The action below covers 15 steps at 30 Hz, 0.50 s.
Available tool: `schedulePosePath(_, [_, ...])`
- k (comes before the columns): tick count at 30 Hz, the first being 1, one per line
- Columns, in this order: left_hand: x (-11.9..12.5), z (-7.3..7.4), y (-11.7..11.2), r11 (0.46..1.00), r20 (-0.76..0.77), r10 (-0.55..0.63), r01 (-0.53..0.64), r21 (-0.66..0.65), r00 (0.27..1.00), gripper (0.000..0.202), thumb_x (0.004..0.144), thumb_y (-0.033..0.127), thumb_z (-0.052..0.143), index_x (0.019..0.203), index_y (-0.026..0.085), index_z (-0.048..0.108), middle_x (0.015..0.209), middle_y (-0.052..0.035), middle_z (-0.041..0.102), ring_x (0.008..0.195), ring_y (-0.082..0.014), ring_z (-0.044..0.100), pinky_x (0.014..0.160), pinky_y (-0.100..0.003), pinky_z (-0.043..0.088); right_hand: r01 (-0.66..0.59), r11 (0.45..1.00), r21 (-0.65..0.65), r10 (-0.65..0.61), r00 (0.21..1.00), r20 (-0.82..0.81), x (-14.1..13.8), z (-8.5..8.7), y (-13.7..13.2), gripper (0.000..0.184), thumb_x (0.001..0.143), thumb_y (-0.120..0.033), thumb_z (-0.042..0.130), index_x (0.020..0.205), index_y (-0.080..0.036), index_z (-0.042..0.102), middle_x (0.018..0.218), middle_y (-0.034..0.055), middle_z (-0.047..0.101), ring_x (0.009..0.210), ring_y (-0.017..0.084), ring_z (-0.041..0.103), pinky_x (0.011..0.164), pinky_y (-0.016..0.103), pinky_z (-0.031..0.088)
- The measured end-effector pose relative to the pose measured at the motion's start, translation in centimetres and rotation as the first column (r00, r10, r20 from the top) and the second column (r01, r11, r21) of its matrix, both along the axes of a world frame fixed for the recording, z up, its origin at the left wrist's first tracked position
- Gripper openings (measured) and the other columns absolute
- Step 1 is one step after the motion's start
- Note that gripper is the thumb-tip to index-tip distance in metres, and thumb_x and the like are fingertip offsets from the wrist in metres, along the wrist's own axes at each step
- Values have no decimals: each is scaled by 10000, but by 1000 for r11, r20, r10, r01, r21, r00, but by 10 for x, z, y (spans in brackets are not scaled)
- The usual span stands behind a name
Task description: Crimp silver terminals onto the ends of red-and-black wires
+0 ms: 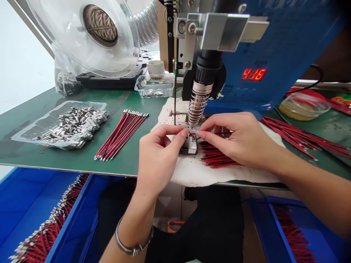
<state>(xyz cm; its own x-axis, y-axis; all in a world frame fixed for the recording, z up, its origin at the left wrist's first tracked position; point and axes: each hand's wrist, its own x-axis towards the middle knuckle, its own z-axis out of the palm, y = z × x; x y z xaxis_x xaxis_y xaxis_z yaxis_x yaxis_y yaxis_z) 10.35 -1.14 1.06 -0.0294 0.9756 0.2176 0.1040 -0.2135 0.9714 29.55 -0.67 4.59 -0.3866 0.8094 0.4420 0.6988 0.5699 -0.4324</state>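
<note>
Clock directions run from where the fingertips meet. At eight o'clock, one blue bin [29, 191] holds red-and-black wires with silvery ends, too many to count. At nine o'clock sits one clear plastic tray [26, 133] of small shiny metal connectors [82, 122], a heap likewise past counting. Nearer, also toward nine, about a dozen red-and-black wires [122, 135] lie slanting in one bundle, dark and silvery at their upper ends.

The left hand [157, 157] has thumb and forefinger drawn close together; I cannot tell what they grip. At the centre is the wire in hand [193, 133], one thin, bright red length, mostly hidden by fingers. One metal block [192, 145] stands at six o'clock, just under it; one spring-wrapped nozzle [201, 96] is at twelve, just above. At four o'clock a pile of wires [218, 159], red and black, lies on a white cloth [189, 173], partly under the right hand [238, 137], whose thumb and forefinger pinch the central wire. Loose wires [296, 138] spread toward three o'clock; a second blue bin [320, 233] with wires is at four.
</note>
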Motion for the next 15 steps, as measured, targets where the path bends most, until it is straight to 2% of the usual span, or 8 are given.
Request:
schedulePosePath(10, [0,1,-1,1000,-21,8,-8,10,1000,160,824,351,754,854,194,769,904,-58,730,793,-178,649,604,-242,471,53,997,-47,-53,998,15,-2,-1,-2,170,936,-359,619,856,-237,707,759,-3,722,584,147,585,561,312,421])
schedulePosePath(15, [0,1,0,1000,-19,0,0,8,1000,151,832,354,749,851,204,760,898,-49,729,801,-174,645,647,-247,480,53,998,-43,-53,999,-10,-3,0,-3,164,932,-336,627,836,-225,702,735,-17,710,564,124,552,547,295,407])
